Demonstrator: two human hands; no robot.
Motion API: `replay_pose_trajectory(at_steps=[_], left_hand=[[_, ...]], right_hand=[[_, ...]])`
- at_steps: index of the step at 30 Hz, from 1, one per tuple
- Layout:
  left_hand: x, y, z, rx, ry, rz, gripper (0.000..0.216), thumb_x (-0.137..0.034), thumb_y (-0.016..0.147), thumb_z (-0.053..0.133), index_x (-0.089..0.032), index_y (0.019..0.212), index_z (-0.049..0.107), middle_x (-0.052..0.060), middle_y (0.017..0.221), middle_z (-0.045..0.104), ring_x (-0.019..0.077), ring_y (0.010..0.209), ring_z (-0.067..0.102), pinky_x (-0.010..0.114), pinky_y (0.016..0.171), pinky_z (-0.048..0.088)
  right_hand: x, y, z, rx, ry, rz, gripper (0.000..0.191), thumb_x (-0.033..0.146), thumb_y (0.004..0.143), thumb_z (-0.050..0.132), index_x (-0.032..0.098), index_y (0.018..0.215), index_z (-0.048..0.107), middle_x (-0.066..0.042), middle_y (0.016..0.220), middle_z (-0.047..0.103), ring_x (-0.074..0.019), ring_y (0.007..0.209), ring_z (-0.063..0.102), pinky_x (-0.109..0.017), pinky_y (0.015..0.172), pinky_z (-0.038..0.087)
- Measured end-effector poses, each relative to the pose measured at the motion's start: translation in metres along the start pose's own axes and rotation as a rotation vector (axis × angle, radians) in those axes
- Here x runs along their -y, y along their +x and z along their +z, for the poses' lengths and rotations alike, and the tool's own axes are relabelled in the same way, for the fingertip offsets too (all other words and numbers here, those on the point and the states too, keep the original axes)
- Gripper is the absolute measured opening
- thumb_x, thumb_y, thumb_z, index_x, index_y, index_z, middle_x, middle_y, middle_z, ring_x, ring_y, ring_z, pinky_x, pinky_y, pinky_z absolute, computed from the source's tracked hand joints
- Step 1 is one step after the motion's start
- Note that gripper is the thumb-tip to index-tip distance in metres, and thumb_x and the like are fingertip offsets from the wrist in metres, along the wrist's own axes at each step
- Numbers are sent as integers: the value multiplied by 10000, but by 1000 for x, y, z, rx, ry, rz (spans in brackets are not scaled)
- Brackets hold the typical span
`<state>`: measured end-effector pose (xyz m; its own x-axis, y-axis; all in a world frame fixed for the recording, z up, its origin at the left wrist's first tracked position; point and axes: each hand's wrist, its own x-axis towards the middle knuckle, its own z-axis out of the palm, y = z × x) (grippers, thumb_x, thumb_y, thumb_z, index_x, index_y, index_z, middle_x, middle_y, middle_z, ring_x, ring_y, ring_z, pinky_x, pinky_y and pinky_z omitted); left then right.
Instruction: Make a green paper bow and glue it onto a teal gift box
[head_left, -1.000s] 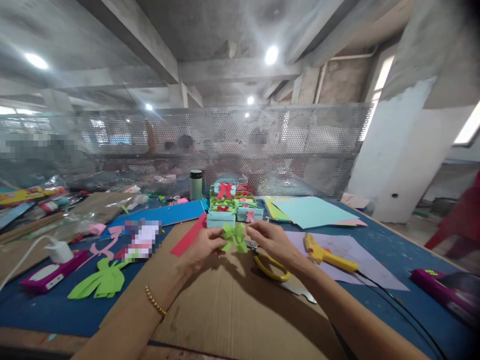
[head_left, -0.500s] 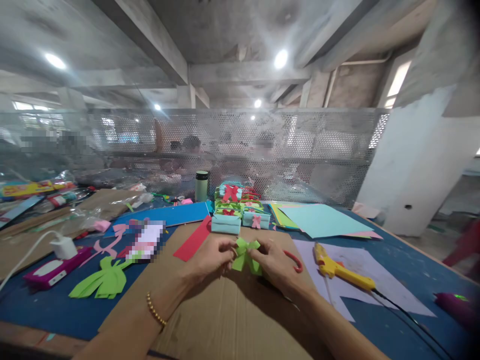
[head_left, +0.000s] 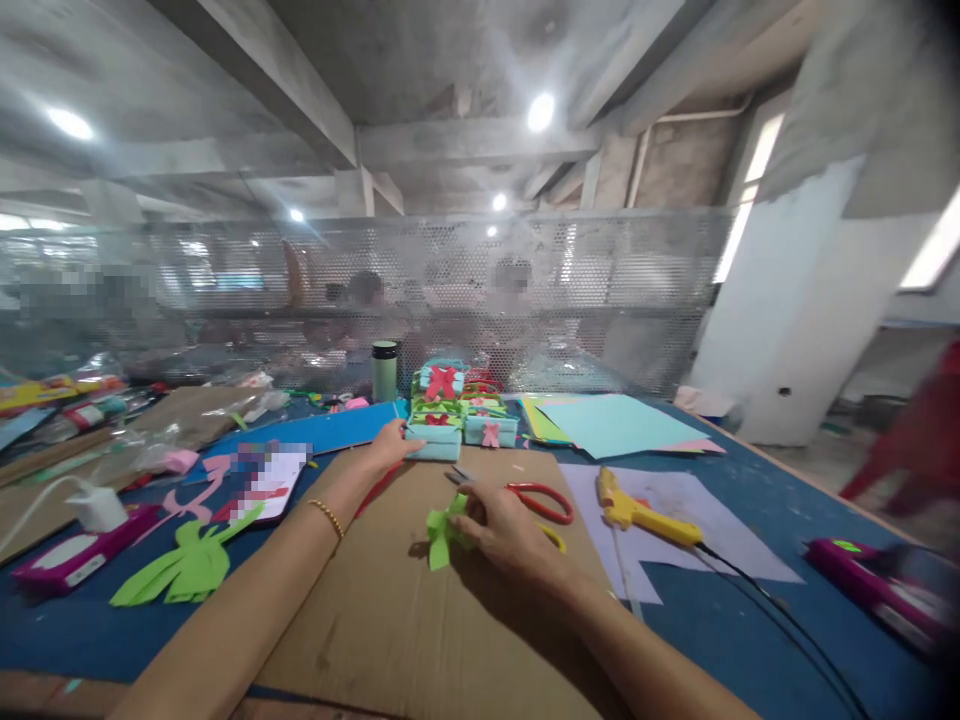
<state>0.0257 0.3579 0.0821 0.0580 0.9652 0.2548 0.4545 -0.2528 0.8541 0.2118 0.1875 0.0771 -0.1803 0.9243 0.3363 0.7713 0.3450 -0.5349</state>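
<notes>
My right hand (head_left: 499, 525) is closed on a green paper bow (head_left: 441, 535), pinching it between thumb and fingers just above the cardboard sheet (head_left: 375, 610). My left hand (head_left: 390, 447) reaches forward, its thumb and fingers at the left end of a light-blue paper box (head_left: 436, 444), seemingly gripping it. That box stands at the front of a cluster of small paper boxes; a pink bow (head_left: 490, 434) decorates the one beside it. Beyond my right hand lie scissors with red handles (head_left: 551, 505), partly covered by the hand. A red paper strip (head_left: 373, 492) is mostly hidden behind my left wrist.
A yellow glue gun (head_left: 652, 518) rests on lilac paper (head_left: 720, 550) at right, its cord trailing forward. Coloured sheets (head_left: 630, 420) lie behind it. Leftward are green paper pieces (head_left: 184, 565), a phone (head_left: 281, 480) and a purple power strip (head_left: 82, 550). A green bottle (head_left: 385, 375) stands behind.
My left hand has let go of the green bow and moved forward to the light-blue box. The bow stays in my right hand, and more of the scissors shows. The view has turned slightly right.
</notes>
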Motion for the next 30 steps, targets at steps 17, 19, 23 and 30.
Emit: replay_pose_trajectory(at_steps=[17, 19, 23, 30], left_hand=[[-17, -44, -18, 44, -481, -26, 346, -391, 522, 806, -166, 656, 581, -46, 593, 545, 82, 511, 426, 213, 509, 317], [-21, -50, -15, 71, -531, -48, 351, -365, 492, 823, -163, 648, 582, -38, 600, 554, 82, 506, 435, 217, 493, 320], [-26, -58, -5, 202, -625, -12, 300, -335, 547, 802, -140, 720, 652, -4, 692, 599, 96, 570, 491, 228, 516, 354], [-26, -69, 1, 293, -759, -7, 372, -324, 610, 822, -118, 896, 704, 31, 807, 647, 96, 621, 514, 224, 534, 353]], right_hand=[[9, -8, -11, -18, -180, 116, 161, 170, 837, 538, 172, 951, 652, -90, 879, 715, -215, 817, 630, -279, 657, 337], [9, -6, -10, 13, -178, 118, 169, 163, 854, 509, 168, 965, 637, -89, 876, 716, -213, 803, 640, -275, 650, 347], [0, 4, -4, 50, -217, 153, 231, 129, 852, 478, 168, 1035, 614, -89, 880, 722, -219, 776, 653, -270, 605, 334], [-12, 4, -6, -70, -265, 115, 375, 73, 799, 462, 173, 1103, 657, -54, 795, 718, -186, 687, 639, -255, 589, 350]])
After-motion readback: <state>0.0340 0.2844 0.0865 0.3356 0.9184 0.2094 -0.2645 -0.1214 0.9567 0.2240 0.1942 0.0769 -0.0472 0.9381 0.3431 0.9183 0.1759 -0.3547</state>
